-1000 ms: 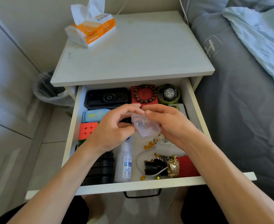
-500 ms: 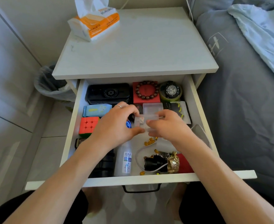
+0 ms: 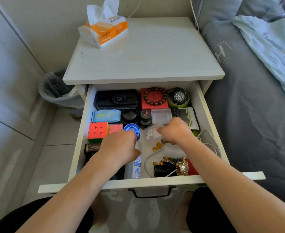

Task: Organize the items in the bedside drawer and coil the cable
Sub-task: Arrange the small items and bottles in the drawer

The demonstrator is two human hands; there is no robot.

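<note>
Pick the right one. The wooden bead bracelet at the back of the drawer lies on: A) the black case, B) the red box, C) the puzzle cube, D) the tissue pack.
B: the bead bracelet rests as a ring on top of the red box, between the black case and the watch.

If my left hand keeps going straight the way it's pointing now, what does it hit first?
Most likely the blue round tin: the left hand points toward the drawer's back with that tin right ahead of its knuckles. Its fingertips are hidden, so contact may already exist; depth is uncertain.
</note>
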